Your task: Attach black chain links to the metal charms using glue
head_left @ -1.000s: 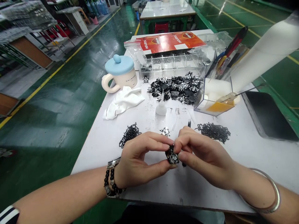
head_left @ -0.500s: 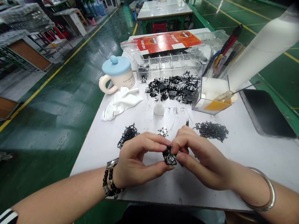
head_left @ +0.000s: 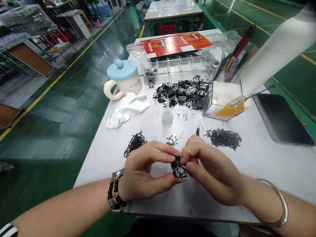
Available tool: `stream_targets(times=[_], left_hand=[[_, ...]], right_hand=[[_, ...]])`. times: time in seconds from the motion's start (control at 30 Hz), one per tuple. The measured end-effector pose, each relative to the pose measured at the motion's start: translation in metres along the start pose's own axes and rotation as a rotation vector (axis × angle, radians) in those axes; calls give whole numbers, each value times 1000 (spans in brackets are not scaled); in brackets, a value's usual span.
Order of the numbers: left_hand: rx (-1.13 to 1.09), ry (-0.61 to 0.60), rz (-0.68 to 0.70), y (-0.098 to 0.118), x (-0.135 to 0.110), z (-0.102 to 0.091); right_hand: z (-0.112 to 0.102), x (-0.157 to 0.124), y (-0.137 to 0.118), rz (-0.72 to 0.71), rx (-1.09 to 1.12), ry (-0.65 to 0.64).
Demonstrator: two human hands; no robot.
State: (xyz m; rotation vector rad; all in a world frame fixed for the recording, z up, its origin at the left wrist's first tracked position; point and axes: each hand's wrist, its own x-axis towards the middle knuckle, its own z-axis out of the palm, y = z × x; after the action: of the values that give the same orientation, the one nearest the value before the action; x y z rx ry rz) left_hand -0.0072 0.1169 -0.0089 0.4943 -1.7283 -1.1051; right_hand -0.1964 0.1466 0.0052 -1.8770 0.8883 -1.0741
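Both hands meet above the white table (head_left: pixel 249 171), pinching a small black-and-silver metal piece (head_left: pixel 178 168) between their fingertips. My left hand (head_left: pixel 145 172) grips it from the left with thumb and forefinger. My right hand (head_left: pixel 212 168) holds it from the right, and a thin dark tool tip, possibly tweezers (head_left: pixel 197 131), sticks up behind those fingers. Just beyond the hands lie a small heap of silver-black parts (head_left: pixel 172 140) and two heaps of black chain links (head_left: pixel 135 144) (head_left: pixel 223 139). Part of the held piece is hidden by my fingers.
A large pile of black-and-silver parts (head_left: pixel 182 93) lies beyond a white dropper bottle (head_left: pixel 168 114). Further out are a transparent compartment tray (head_left: pixel 179 66), a blue-lidded mug (head_left: pixel 122 79), a white cloth (head_left: pixel 127 110), and a transparent tool holder (head_left: pixel 223 102).
The whole view has shifted slightly, and the table items sit a little differently in the picture. Both hands keep hold of the metal piece, which has moved slightly left.
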Motion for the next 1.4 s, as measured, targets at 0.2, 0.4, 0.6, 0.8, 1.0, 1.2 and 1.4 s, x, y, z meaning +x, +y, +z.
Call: stream_targets(times=[0.2, 0.4, 0.6, 0.8, 1.0, 1.2, 1.4], left_hand=[[-7, -7, -17, -1, -1, 0], [2, 2, -15, -1, -1, 0], [-4, -1, -46, -1, -3, -1], [-39, -4, -22, -3, -3, -1], [-39, 0, 4, -5, 0, -1], [-32, 1, -2, -4, -1, -2], [-42, -5, 7, -5, -3, -2]], right_hand=[[1, 0, -1, 6, 1, 3], [0, 0, -1, 59, 72, -2], [-3, 1, -2, 296, 241, -50], [-3, -1, 0, 505, 483, -58], [-1, -1, -1, 548, 571, -42], [1, -2, 0, 551, 574, -27], [1, -2, 0, 525, 540, -31]])
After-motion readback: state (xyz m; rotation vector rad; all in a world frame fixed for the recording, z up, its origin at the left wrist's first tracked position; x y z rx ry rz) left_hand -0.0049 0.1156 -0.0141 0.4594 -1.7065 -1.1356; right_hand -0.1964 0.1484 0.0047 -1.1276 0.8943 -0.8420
